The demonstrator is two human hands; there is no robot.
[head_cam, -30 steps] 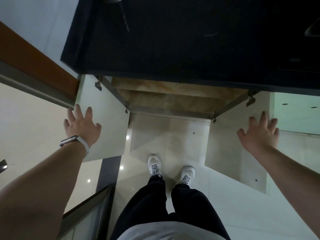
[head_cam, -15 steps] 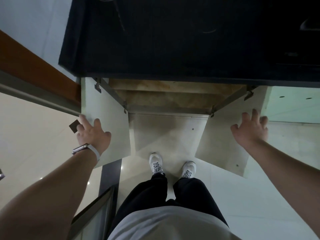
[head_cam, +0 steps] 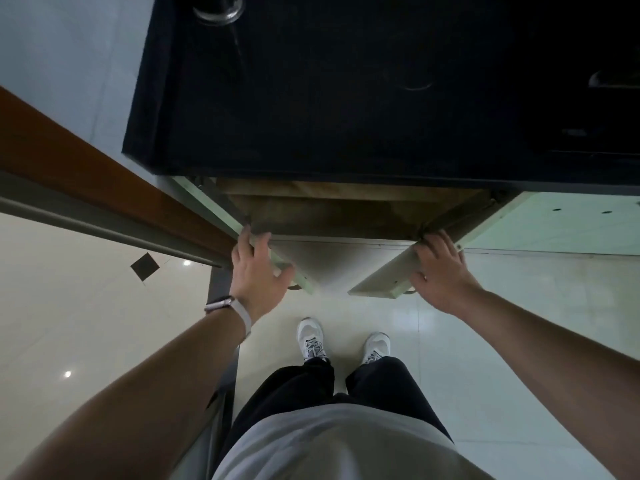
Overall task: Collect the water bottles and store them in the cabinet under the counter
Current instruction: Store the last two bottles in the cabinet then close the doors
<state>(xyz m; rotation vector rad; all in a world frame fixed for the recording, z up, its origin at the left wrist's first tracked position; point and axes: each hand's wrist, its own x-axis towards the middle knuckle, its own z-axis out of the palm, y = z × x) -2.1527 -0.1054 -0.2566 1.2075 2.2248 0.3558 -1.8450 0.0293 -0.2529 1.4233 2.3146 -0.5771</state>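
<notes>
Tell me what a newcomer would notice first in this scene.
The left hand presses the left cabinet door and the right hand the right cabinet door, both partly open under the black countertop. Between them shows the brown cabinet interior, white shoes below.

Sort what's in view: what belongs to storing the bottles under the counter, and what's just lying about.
Job: left hand on the left door; right hand on the right door; cabinet interior; counter. No bottles visible.
Lying about: glass on the counter; dark floor tile; wooden rail.
</notes>
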